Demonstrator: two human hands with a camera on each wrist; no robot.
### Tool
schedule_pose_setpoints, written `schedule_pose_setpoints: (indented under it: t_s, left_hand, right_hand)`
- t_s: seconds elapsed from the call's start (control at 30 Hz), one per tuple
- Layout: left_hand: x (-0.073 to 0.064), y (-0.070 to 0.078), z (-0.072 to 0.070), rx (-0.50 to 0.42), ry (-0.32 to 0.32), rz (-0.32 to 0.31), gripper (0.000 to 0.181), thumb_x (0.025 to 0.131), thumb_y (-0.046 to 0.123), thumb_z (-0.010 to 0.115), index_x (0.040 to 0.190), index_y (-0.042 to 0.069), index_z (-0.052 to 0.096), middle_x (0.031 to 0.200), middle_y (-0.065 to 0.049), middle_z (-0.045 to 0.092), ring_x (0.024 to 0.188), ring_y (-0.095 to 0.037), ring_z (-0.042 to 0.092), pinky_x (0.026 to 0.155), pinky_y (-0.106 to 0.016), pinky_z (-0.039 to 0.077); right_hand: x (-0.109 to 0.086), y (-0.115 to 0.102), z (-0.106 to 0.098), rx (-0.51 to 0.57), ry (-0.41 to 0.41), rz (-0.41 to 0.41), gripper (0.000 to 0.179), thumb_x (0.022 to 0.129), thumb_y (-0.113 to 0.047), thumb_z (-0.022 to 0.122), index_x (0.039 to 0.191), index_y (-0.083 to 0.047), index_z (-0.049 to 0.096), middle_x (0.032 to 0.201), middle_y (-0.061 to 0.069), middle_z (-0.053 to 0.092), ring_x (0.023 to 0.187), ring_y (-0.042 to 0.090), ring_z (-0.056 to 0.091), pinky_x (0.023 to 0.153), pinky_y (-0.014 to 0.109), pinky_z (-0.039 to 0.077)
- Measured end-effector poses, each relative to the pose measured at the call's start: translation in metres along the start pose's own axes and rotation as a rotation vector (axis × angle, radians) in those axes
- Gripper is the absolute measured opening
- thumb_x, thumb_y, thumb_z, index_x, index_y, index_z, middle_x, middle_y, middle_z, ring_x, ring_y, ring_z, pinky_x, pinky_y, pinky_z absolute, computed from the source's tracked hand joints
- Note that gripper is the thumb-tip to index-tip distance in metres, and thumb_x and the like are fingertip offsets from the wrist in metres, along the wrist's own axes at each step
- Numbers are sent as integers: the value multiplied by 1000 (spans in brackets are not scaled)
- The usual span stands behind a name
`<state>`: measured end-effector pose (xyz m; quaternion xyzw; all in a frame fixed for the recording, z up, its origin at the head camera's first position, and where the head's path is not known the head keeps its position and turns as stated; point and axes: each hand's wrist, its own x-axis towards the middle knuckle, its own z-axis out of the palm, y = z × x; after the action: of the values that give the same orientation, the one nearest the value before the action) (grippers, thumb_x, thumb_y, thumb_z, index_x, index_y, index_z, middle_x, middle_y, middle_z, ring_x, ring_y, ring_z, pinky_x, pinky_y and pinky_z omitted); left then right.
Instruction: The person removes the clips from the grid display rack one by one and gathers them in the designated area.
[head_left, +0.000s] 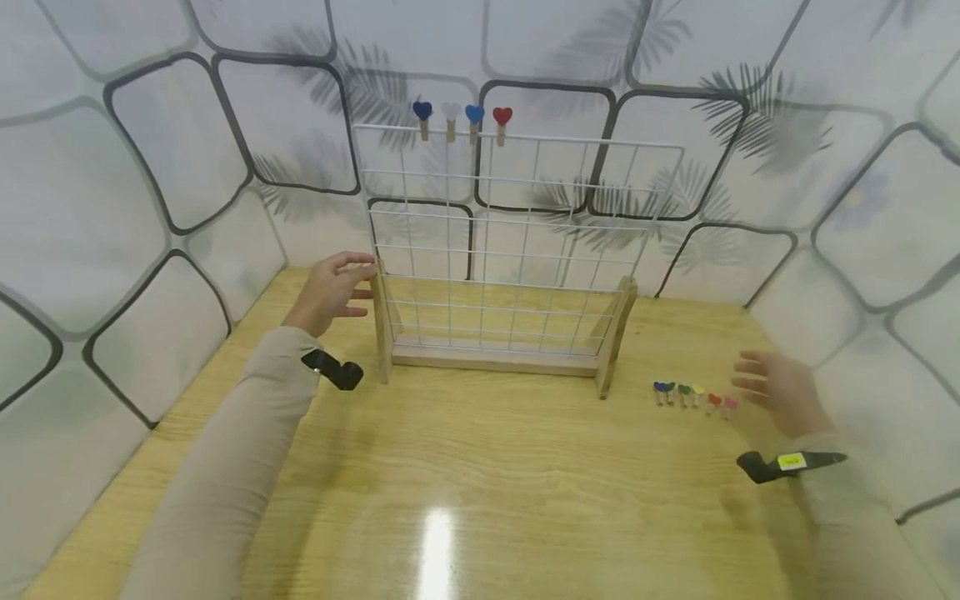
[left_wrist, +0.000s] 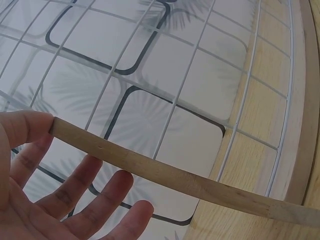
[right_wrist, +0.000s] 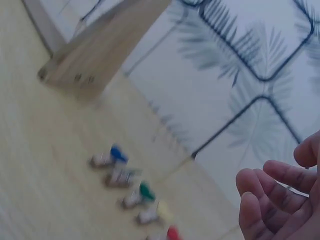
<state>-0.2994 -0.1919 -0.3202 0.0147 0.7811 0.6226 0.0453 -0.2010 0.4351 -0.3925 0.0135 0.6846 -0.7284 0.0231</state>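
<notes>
A white wire grid rack (head_left: 517, 250) stands upright in a wooden base. My left hand (head_left: 333, 292) is at the top of the base's left wooden upright (left_wrist: 165, 177), thumb and index finger pinching its end while the other fingers spread along its edge. Several small wooden clothespins with coloured hearts (head_left: 684, 395) lie in a row on the table, right of the rack. Just beyond them, my right hand (head_left: 783, 387) hovers with loosely bent fingers and nothing in it. Blue, green, yellow and red hearts show blurred beside this hand (right_wrist: 280, 197) in the right wrist view.
Along the grid's top wire, towards the left, sit clothespins with a dark blue heart (head_left: 422, 110), a white heart, a light blue heart and a red heart (head_left: 502, 115). Patterned walls (head_left: 862, 208) enclose the wooden table (head_left: 480, 467) at the back and sides.
</notes>
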Motion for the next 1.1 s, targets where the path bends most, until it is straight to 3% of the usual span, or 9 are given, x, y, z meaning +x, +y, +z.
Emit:
schedule_pose_setpoints:
  t_s: [0.03,0.07,0.33,0.63,0.93,1.1]
  left_hand:
    - [0,0,0,0,-2,1,48,99,36,56,137,8,48,137,-16,52,116,-37,55,92,-51,49]
    - [0,0,0,-1,-3,1,48,99,36,56,138,8,48,138,-15,51,117,-37,54,92,-51,49]
    - [-1,0,0,-6,-10,0,48,100,35,55,138,8,47,136,-17,51,118,-37,54,94,-51,48]
    - [0,3,-1,0,-42,7,44,102,32,52,139,9,46,134,-16,50,119,-38,52,94,-53,47]
    - [0,5,-2,-7,-46,-3,43,101,30,52,138,9,46,133,-16,50,119,-38,52,95,-54,46]
    - [0,9,0,17,-70,-6,43,103,28,50,140,8,42,137,-17,46,122,-38,49,97,-55,43]
  right_hand:
    - [2,-9,6,107,27,30,35,107,-15,37,99,-23,70,92,-6,69,79,11,68,68,23,56]
    - [4,-17,13,140,39,33,35,106,-16,38,98,-21,71,92,-4,70,79,12,68,67,23,56]
    - [18,-74,66,151,26,-42,26,104,-21,47,99,-11,71,92,2,69,73,16,68,62,24,56]
    - [31,-117,119,48,-10,-152,28,104,-28,47,100,-8,67,92,4,67,72,15,66,62,23,54]
    - [38,-143,166,19,-168,-219,30,104,-26,47,102,-4,67,91,8,66,71,18,64,59,26,53]
    - [41,-155,190,-36,-190,-255,31,104,-27,45,104,-4,66,93,8,66,72,19,64,59,27,53]
